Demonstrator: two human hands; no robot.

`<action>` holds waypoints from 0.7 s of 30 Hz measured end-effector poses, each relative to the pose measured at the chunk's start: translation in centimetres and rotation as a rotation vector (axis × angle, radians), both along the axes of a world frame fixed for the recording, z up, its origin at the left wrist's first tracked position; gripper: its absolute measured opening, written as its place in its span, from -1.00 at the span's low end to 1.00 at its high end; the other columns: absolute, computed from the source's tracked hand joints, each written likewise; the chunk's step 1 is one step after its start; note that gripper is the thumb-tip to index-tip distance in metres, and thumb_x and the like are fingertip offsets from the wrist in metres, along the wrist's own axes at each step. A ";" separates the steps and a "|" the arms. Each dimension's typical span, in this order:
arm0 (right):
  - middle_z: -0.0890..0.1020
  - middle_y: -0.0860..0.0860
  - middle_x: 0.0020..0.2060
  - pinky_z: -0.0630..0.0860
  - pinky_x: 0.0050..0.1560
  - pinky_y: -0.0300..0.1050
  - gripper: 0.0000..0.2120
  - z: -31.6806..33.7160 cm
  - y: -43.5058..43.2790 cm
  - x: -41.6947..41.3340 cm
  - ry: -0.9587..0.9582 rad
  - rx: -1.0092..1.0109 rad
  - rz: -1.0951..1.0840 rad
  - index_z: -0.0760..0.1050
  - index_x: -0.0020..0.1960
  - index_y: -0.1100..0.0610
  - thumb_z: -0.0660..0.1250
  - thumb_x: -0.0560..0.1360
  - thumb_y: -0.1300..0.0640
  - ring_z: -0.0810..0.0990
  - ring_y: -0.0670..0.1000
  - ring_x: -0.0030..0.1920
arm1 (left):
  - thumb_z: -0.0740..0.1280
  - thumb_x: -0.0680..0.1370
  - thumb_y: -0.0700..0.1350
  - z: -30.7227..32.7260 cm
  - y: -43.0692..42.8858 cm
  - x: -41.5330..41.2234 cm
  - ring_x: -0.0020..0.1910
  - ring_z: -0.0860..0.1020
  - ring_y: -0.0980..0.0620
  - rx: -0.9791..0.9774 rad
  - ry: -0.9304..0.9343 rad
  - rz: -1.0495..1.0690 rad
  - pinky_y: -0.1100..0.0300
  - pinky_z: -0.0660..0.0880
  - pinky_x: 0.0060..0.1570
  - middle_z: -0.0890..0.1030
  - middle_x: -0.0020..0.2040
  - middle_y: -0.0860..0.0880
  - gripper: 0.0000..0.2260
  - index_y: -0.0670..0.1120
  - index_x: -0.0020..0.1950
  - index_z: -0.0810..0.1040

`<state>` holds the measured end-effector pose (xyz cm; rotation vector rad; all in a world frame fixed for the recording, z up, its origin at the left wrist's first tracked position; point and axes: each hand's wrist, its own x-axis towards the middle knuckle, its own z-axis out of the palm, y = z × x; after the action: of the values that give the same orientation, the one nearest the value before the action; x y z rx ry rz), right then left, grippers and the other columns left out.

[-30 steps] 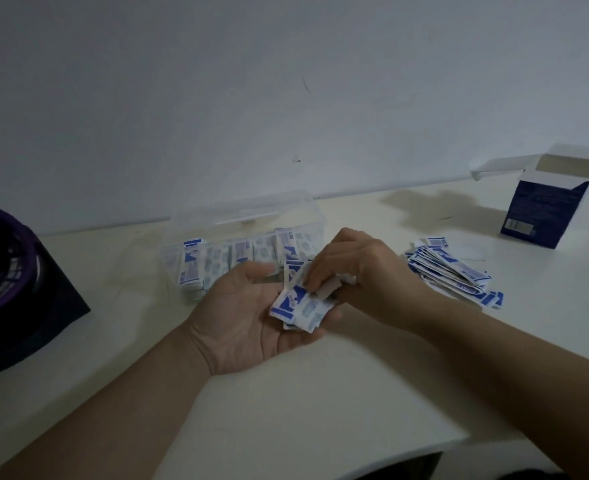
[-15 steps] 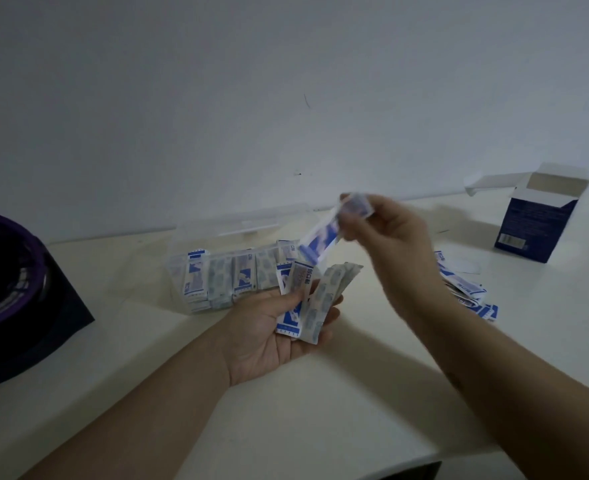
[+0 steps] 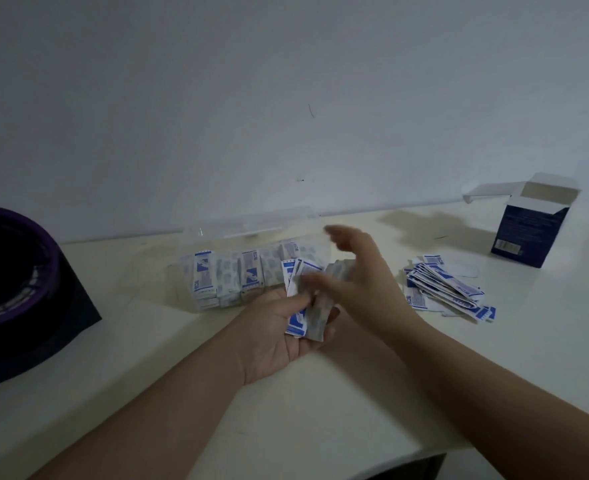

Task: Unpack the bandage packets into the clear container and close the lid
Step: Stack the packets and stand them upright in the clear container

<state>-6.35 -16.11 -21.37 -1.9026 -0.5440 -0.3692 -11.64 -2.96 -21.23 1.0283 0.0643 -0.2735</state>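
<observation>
Table (image 3: 320,410), pale top; both forearms enter from the near edge.

Left hand (image 3: 279,337): palm up, fingers cupped, thumb pressed down across a handful of bandage packets (image 3: 307,306). The packets' long axis runs near to far, and the far ends fan out toward the container.

Right hand (image 3: 359,275): just right of and slightly above that fan. It is motion-blurred, the fingers spread and loosely extended. No packet is visible between them, though the blur makes this less than certain. The thumb side sits close to the packets' far ends, so this is the nearer hand for drawing one off.

Clear container (image 3: 186,258): directly beyond the left fingertips, just beside them, long side facing the person. Its lid (image 3: 251,223) is tipped open at the back. Inside, packets stand on end in a row filling most of the length; the right end is hidden behind the right hand.

Judgement: the next packet goes forward and slightly left from the fan, dropped in upright. The lid is not yet closed.

Loose pile of packets (image 3: 442,289): flat on the table to the right, well apart from the container and not yet loaded.

Blue carton (image 3: 528,230): far right, flaps open.

Dark purple-rimmed object (image 3: 12,271): far left; I cannot tell what it is.
</observation>
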 end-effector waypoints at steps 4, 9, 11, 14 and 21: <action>0.53 0.01 0.07 0.55 -0.06 -0.20 -0.36 0.6 -1.1 -0.3 0.407 0.424 0.140 0.33 0.33 0.10 0.44 0.33 -0.06 0.58 -0.05 0.02 | 0.19 0.60 -0.17 -0.2 -0.9 0.1 -0.27 0.59 0.03 0.082 -0.092 0.108 0.19 0.57 -0.38 0.66 -0.14 -0.12 -0.84 -0.13 0.08 0.54; 0.61 0.16 -0.20 0.53 -0.12 -0.01 -0.72 -0.8 0.0 -0.8 0.504 0.257 0.394 0.55 -0.05 0.26 0.23 0.58 0.05 0.59 0.07 -0.17 | 0.13 0.62 -0.19 -0.5 -2.2 -0.2 -0.12 0.66 0.01 0.084 -0.216 0.149 0.08 0.59 -0.12 0.70 -0.09 -0.09 -0.76 -0.06 0.03 0.59; 0.65 0.19 -0.10 0.52 0.04 0.07 -0.72 -0.8 -0.2 -0.5 0.427 0.365 0.395 0.55 0.08 0.27 0.13 0.62 0.13 0.62 0.13 -0.06 | 0.12 0.63 -0.19 -0.7 -2.2 0.0 -0.08 0.66 0.02 0.129 -0.283 0.240 0.07 0.55 -0.03 0.70 -0.06 -0.06 -0.74 -0.02 0.01 0.60; 0.66 0.17 -0.08 0.54 0.08 -0.01 -0.75 -0.2 -0.7 0.0 0.261 0.398 0.260 0.56 0.10 0.15 0.11 0.63 0.22 0.63 0.09 -0.01 | 0.14 0.63 -0.21 -1.1 -1.7 0.5 -0.05 0.62 0.08 0.373 -0.386 0.398 0.16 0.53 0.05 0.66 -0.01 -0.04 -0.77 -0.03 0.05 0.57; 0.53 -0.05 -0.43 0.45 -0.28 -0.32 -0.78 -1.0 -0.9 0.6 0.207 0.147 0.149 0.52 -0.05 0.03 0.22 0.51 0.33 0.48 -0.17 -0.41 | 0.22 0.59 -0.17 -2.3 -1.2 0.6 -0.38 0.46 0.12 0.784 -0.492 0.291 0.10 0.45 -0.18 0.47 -0.42 0.11 -0.88 0.02 -0.07 0.50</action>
<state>-5.76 -17.02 -22.38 -1.7222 -0.5022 -0.1095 -11.02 -4.16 -23.53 1.8170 -0.1361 0.3075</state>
